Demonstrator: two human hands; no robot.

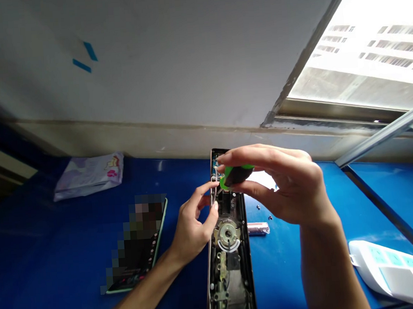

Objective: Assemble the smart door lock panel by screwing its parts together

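Observation:
A long, narrow door-lock housing (pixel 240 278) lies with its inner side up, showing a round metal part (pixel 228 234), a circuit board near its far end and pale wires. My right hand (pixel 285 182) grips a green-and-black screwdriver (pixel 238 174) between thumb and fingers, over the far part of the housing. Its tip is hard to make out. At the left edge of the housing, my left hand (pixel 193 220) has thumb and index finger on a pale cable (pixel 214 191). The other fingers of that hand are curled and partly hidden.
A phone (pixel 142 247) lies left on the blue table, with a pale packet (pixel 92 175) behind it. Right of the housing are small screws (pixel 270 217), a wrapped pinkish item (pixel 258 228) and white paper (pixel 264 180). A power strip (pixel 391 264) sits at right, near a metal frame (pixel 381 209).

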